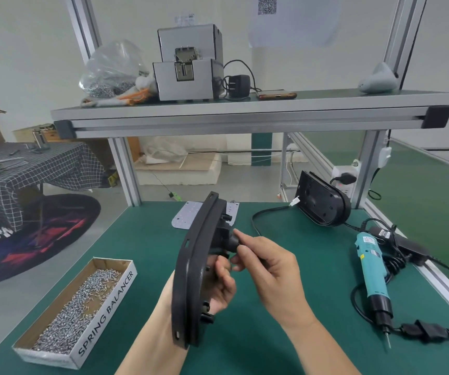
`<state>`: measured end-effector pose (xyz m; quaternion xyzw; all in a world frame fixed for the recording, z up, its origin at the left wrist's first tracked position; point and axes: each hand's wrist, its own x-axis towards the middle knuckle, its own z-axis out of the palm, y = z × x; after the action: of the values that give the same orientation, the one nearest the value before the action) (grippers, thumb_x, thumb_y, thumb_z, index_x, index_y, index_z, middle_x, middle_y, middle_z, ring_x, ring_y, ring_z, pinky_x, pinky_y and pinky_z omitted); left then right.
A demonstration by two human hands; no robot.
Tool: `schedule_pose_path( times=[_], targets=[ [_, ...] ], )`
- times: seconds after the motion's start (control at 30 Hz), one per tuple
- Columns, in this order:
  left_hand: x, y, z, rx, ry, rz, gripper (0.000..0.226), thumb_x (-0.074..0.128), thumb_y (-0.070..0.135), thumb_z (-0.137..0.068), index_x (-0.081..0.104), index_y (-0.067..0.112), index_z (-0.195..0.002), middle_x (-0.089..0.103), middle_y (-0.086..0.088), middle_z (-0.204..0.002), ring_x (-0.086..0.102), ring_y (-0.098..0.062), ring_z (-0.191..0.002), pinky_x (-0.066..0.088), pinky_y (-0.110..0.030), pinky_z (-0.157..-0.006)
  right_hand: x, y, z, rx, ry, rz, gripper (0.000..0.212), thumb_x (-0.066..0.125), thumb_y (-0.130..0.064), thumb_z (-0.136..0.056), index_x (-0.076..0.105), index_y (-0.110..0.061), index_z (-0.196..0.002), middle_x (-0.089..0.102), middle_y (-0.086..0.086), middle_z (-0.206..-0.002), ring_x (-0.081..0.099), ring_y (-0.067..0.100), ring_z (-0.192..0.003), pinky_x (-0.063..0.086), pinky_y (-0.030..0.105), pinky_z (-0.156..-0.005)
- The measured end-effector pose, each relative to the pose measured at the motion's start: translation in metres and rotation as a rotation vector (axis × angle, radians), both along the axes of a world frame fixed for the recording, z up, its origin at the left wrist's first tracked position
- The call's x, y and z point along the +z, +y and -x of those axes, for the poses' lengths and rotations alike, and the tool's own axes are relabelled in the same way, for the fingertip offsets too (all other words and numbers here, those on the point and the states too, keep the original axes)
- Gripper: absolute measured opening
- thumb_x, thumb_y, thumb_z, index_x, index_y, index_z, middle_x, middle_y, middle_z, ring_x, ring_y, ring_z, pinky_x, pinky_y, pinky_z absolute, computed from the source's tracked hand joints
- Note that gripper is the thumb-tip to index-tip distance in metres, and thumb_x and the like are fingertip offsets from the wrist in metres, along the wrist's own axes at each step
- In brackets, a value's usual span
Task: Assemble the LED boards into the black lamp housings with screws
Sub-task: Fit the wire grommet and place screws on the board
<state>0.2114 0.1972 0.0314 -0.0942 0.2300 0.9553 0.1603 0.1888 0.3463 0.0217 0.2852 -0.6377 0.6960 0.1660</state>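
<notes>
Black plastic fills the middle of the view: a lamp housing (190, 266) is held up on edge above a green work mat (258, 342), its long curved rim facing the camera and its back turned to the right. The left hand (222, 286) grasps the housing from below, fingers curled round its lower back. The right hand (269, 269) pinches a round black fitting (232, 239) that sticks out of the housing's back, thumb and fingertips closed on it. Flat on the mat just behind the housing lies a silvery LED board (183, 218), partly hidden by it. Farther right, a second housing (323, 203) stands on its edge near the bench's metal post, with a black cable (261, 212) ending in a white plug beside it. To the right of the hands a teal electric screwdriver (372, 266) lies on the mat, tip toward the camera, among black cords. At lower left sits an open cardboard box (104, 312) printed SPRING BALANCER, holding a heap of silver screws (82, 299). On the shelf (245, 106) above stand a grey metal machine (188, 74), a clear plastic bag (112, 69) of small metal parts, a black power adapter (238, 83) and a phone (277, 95).
</notes>
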Motion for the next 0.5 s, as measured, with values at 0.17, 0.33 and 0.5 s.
schedule_pose_path(
  times=[0.17,0.33,0.5],
  targets=[
    [0.004,-0.003,-0.001,-0.085,0.024,-0.035,0.079,0.097,-0.016,-0.019,0.061,-0.003,-0.088,0.063,-0.004,-0.057,0.065,-0.014,-0.043,0.055,-0.028,-0.044,-0.002,-0.001,0.0,-0.037,0.053,-0.029,0.031,0.064,-0.007,-0.091,0.074,-0.02,-0.117,0.069,0.002,-0.081,0.067,0.025,-0.071,0.057,0.044,-0.07],
    [0.001,-0.012,-0.003,-0.143,0.04,0.005,0.071,0.095,-0.015,-0.036,0.059,0.004,-0.094,0.062,-0.009,-0.064,0.066,-0.02,-0.048,0.057,-0.035,-0.048,0.001,0.005,0.003,-0.09,0.121,-0.152,0.028,0.068,-0.011,-0.09,0.077,-0.024,-0.114,0.068,-0.004,-0.079,0.068,0.016,-0.069,0.057,0.035,-0.068],
    [-0.019,-0.024,0.01,-0.094,-0.07,0.351,0.01,0.059,0.007,-0.093,0.057,0.006,-0.084,0.061,-0.004,-0.057,0.06,-0.016,-0.043,0.05,-0.025,-0.043,0.006,0.01,0.006,0.099,-0.087,-0.075,0.039,0.07,-0.001,-0.09,0.079,-0.036,-0.105,0.067,0.007,-0.084,0.068,0.013,-0.067,0.055,0.025,-0.072]
  ],
)
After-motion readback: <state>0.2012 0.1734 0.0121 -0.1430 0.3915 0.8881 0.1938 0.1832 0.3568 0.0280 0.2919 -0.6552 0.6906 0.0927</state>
